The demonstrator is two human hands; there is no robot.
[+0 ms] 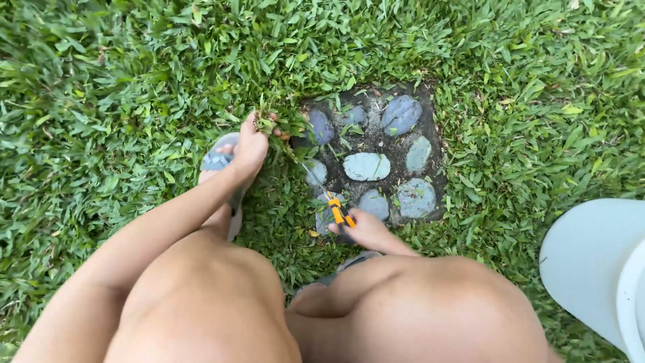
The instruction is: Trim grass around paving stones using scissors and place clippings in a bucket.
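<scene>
I crouch over a lawn. My left hand pinches a tuft of grass at the left edge of a square stepping stone set with several grey-blue pebbles. My right hand grips orange-handled shears, whose thin blades point up-left toward the tuft along the stone's left edge. Cut grass blades lie scattered on the stone.
Thick green grass surrounds the stone on all sides. My knees fill the lower frame, with a grey sandal under my left arm. A pale rounded container sits at the right edge.
</scene>
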